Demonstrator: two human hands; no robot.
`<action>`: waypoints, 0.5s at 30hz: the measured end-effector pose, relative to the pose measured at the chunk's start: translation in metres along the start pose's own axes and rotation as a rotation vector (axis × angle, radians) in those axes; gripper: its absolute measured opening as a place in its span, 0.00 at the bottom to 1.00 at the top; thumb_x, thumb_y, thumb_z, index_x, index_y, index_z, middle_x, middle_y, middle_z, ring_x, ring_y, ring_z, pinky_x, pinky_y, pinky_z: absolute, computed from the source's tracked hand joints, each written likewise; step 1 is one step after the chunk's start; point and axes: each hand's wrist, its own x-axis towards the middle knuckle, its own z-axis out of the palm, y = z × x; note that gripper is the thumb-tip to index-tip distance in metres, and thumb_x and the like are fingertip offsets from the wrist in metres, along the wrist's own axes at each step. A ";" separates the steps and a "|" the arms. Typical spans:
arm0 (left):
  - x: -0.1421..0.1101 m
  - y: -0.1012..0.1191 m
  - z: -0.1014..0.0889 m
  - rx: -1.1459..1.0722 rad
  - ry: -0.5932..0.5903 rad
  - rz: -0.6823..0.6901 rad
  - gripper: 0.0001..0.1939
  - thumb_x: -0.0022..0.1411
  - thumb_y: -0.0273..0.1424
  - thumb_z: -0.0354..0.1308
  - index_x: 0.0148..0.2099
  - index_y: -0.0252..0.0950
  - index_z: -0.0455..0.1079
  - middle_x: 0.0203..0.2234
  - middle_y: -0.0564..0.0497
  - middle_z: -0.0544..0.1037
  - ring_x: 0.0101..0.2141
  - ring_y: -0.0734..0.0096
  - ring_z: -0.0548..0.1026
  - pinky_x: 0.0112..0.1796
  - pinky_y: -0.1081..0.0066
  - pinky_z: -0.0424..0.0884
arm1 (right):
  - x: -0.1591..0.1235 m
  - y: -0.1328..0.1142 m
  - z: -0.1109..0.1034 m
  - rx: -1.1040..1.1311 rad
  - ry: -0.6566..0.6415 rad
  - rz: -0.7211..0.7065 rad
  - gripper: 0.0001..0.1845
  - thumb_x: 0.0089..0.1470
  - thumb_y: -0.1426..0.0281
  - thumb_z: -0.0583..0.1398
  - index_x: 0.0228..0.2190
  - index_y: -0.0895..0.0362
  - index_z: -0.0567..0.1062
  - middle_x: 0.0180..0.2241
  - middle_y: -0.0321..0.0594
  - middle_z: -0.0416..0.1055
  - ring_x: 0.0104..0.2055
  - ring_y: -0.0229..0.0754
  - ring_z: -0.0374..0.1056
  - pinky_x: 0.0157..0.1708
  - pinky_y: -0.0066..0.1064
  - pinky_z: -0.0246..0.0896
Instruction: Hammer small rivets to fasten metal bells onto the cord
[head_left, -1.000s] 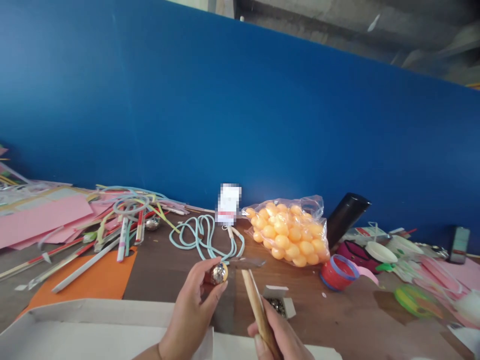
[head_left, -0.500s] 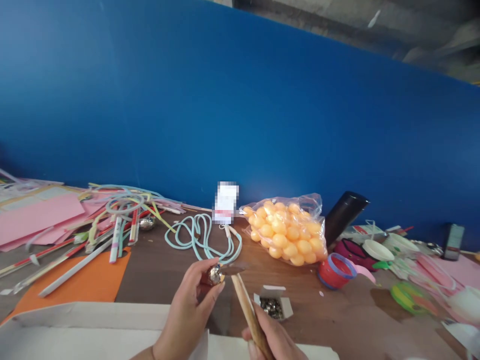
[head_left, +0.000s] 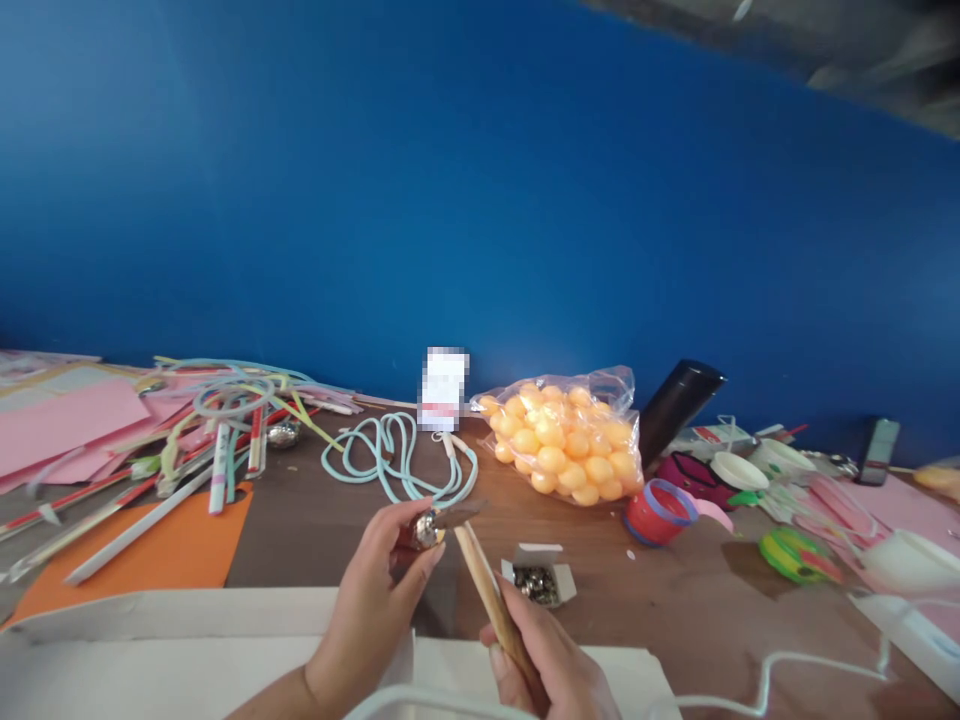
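Observation:
My left hand [head_left: 375, 590] is closed round a shiny silver round piece [head_left: 426, 530], its fingers and thumb on either side of it. In my right hand [head_left: 544, 655] is a hammer [head_left: 480, 575], gripped by its pale wooden handle. The dark metal head of the hammer points at the silver piece and is very close to it; whether they touch I cannot tell. Just beyond my right hand stands a small open white box [head_left: 564, 582] of small shiny metal bits. A pale blue lanyard [head_left: 390, 455] lies in loops beyond my left hand.
A clear bag of orange balls [head_left: 562, 440] lies by the blue wall [head_left: 375, 200]. A black cylinder [head_left: 684, 405], a red cup [head_left: 660, 515] and a yellow-green tape measure [head_left: 791, 555] are to the right. Straws, pink paper and an orange sheet [head_left: 172, 550] spread leftward.
The view has tilted and shifted, so the table sits slightly higher and further left. Both hands keep their grips. A pale, thin edge has come into view along the bottom.

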 end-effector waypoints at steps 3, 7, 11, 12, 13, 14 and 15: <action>0.000 0.003 0.000 0.006 -0.007 -0.018 0.19 0.56 0.32 0.55 0.51 0.40 0.63 0.40 0.48 0.72 0.35 0.70 0.73 0.38 0.69 0.70 | 0.001 -0.004 -0.003 0.062 -0.025 -0.020 0.21 0.55 0.61 0.50 0.49 0.54 0.68 0.36 0.44 0.76 0.32 0.40 0.74 0.33 0.24 0.70; 0.000 0.002 -0.001 0.041 -0.013 -0.013 0.18 0.56 0.32 0.55 0.50 0.40 0.63 0.40 0.48 0.71 0.36 0.70 0.72 0.39 0.69 0.70 | 0.001 -0.005 -0.007 0.093 -0.027 0.000 0.22 0.55 0.66 0.52 0.51 0.54 0.66 0.35 0.42 0.76 0.31 0.39 0.74 0.32 0.23 0.70; 0.000 0.000 -0.001 0.015 -0.016 -0.041 0.19 0.56 0.33 0.55 0.51 0.40 0.63 0.38 0.48 0.72 0.34 0.70 0.73 0.37 0.69 0.71 | 0.003 -0.004 -0.007 0.078 -0.070 -0.001 0.22 0.53 0.69 0.52 0.51 0.55 0.66 0.41 0.45 0.74 0.36 0.42 0.74 0.36 0.26 0.70; 0.001 0.000 -0.001 0.015 -0.012 -0.044 0.19 0.56 0.33 0.55 0.51 0.40 0.63 0.38 0.48 0.72 0.34 0.70 0.73 0.37 0.69 0.71 | 0.004 -0.004 -0.007 0.090 -0.072 0.002 0.22 0.53 0.69 0.52 0.51 0.55 0.66 0.40 0.45 0.75 0.36 0.41 0.74 0.35 0.25 0.70; 0.001 0.001 -0.001 0.016 -0.007 -0.043 0.19 0.55 0.33 0.56 0.51 0.39 0.64 0.38 0.48 0.72 0.35 0.70 0.73 0.37 0.70 0.70 | 0.005 -0.005 -0.008 0.104 -0.067 0.008 0.22 0.53 0.69 0.52 0.51 0.54 0.66 0.39 0.44 0.75 0.35 0.40 0.74 0.35 0.24 0.70; 0.001 0.001 -0.001 0.018 -0.005 -0.037 0.20 0.55 0.33 0.56 0.51 0.39 0.64 0.39 0.47 0.72 0.36 0.69 0.73 0.37 0.69 0.70 | 0.005 -0.005 -0.008 0.117 -0.059 0.016 0.22 0.53 0.69 0.52 0.51 0.54 0.66 0.38 0.42 0.76 0.33 0.39 0.74 0.34 0.23 0.70; 0.001 0.002 -0.001 0.020 -0.004 -0.028 0.20 0.54 0.33 0.56 0.50 0.39 0.65 0.39 0.47 0.72 0.36 0.69 0.73 0.38 0.69 0.70 | 0.005 -0.006 -0.008 0.123 -0.052 0.025 0.22 0.53 0.69 0.53 0.51 0.53 0.65 0.37 0.41 0.76 0.32 0.39 0.74 0.33 0.22 0.70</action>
